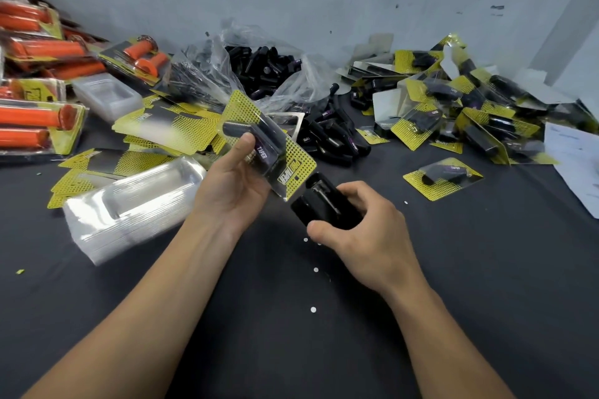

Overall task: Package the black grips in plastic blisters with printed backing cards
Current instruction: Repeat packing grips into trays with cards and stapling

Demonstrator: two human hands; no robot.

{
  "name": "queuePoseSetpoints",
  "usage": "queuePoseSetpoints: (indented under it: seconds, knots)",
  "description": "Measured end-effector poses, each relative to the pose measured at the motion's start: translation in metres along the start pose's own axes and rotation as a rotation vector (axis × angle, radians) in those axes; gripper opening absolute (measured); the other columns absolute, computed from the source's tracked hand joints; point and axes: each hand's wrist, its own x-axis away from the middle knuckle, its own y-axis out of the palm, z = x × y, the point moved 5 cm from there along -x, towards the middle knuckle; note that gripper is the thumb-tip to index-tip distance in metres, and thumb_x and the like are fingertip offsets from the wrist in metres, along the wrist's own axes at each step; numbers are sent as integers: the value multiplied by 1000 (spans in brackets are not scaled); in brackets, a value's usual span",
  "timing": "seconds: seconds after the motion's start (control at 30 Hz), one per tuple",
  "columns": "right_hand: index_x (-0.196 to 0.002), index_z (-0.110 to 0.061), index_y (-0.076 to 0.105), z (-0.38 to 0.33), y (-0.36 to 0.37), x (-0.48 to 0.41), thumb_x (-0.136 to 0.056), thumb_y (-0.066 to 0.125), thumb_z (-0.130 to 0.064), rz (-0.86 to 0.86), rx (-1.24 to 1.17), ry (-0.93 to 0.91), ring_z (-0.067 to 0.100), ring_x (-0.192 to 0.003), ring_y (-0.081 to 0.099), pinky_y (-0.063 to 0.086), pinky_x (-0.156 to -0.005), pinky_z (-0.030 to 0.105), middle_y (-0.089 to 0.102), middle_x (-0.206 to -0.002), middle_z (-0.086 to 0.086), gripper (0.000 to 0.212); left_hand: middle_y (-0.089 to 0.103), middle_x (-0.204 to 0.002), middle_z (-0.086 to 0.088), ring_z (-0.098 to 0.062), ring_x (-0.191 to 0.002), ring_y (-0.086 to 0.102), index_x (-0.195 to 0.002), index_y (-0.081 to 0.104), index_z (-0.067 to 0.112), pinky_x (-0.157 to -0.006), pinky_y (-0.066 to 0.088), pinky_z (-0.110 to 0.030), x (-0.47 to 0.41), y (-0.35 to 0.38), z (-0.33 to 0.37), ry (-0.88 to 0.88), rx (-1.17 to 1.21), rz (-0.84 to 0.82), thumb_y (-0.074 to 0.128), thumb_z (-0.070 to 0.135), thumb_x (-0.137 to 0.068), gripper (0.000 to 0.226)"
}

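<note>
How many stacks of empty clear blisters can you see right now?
2: a large stack lying left of the left hand, a smaller stack farther back beside the orange packs. Others may be hidden.

At frame centre the left hand [233, 186] is holding a blister pack [279, 137], black grip [263, 155] inside on a yellow backing card [302, 166], thumb lying on the plastic. Just below it the right hand [364, 230] is gripping a black stapler [324, 202] at the card's lower edge, over the dark worktop [291, 350].
</note>
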Motion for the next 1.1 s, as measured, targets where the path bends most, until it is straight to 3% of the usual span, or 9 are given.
queuePoseSetpoints:
  seconds: [0.1,0.17,0.23,0.4,0.53,0.63,0.83,1.1]
  knots:
    - [-101,-41,63,-5,7,2,-53,78,-62,-44,-54,-38,-9,-91,67,47,-71,7,69,-98,-35,54,76,-103,-7,-20,-96,73,-113,68,9,-106,52,-42,2,1,-2,-26,-57,-10,61,22,-87,30]
    - [-104,-39,64,-5,9,2,-54,78,-62,-54,-65,-47,-8,-92,67,49,-74,10,70,-99,-32,57,75,-104,-7,-21,-98,71,-113,69,9,-113,45,-46,3,2,-3,-38,-59,-15,61,22,-86,31]
    - [-104,-38,64,-6,9,3,-55,79,-60,-68,-69,-59,-6,-91,68,50,-73,10,71,-98,-30,55,76,-101,-7,-21,-96,72,-112,68,8,-109,48,-45,4,3,-2,-29,-71,-26,60,22,-86,30]
    - [-102,-37,66,-8,10,3,-57,79,-56,-112,-127,-69,-4,-92,69,48,-75,8,73,-98,-27,50,78,-93,-4,-14,-80,75,-112,68,9,-80,62,-34,5,4,-1,-12,-111,-22,59,22,-87,30]
    - [-101,-36,67,-8,8,2,-57,79,-57,-92,-166,-61,-4,-92,70,50,-74,10,73,-98,-27,50,76,-98,-6,-18,-88,73,-116,66,8,-98,53,-40,6,5,0,0,-168,-26,60,21,-86,34]
    - [-102,-36,68,-7,9,2,-58,80,-57,-82,-199,-53,-1,-93,71,55,-77,16,74,-98,-24,50,74,-102,-7,-21,-92,71,-125,63,6,-102,48,-45,8,7,-5,-20,-215,-44,60,21,-87,41]
    - [-104,-31,70,-3,11,0,-59,82,-57,-57,-228,-28,6,-94,72,60,-85,37,76,-99,-16,53,76,-103,-8,-23,-94,73,-120,65,7,-91,59,-43,6,8,-7,-33,-222,-102,62,20,-88,35]
    - [-107,-31,70,-2,10,1,-58,80,-62,-34,-222,-21,3,-93,72,60,-82,31,76,-99,-16,59,76,-103,-9,-24,-94,73,-120,65,6,-87,62,-41,6,9,-8,-11,-219,-116,61,19,-88,34]
